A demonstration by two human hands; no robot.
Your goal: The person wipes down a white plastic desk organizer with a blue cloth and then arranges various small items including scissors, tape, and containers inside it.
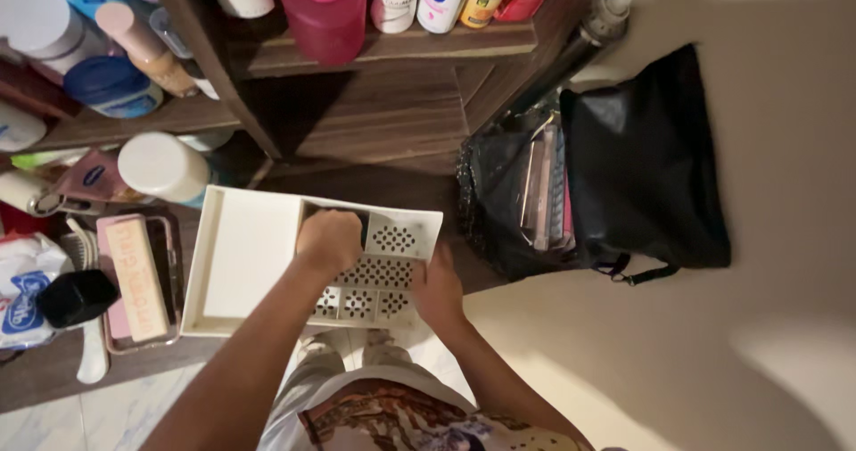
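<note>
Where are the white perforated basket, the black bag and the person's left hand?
white perforated basket (245,255): head view, on its plain solid panel.
black bag (646,165): head view, on its dark outer flap.
left hand (328,241): head view, on the back of the hand gripping the basket's edge.

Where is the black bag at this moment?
In the head view, the black bag sits open at the right, beside the wooden shelf, just right of the white perforated basket that both hands hold.

Both forearms are bare (no sleeves visible); the torso garment (401,420) carries a multicoloured pattern beside pale trousers (312,384).
</note>
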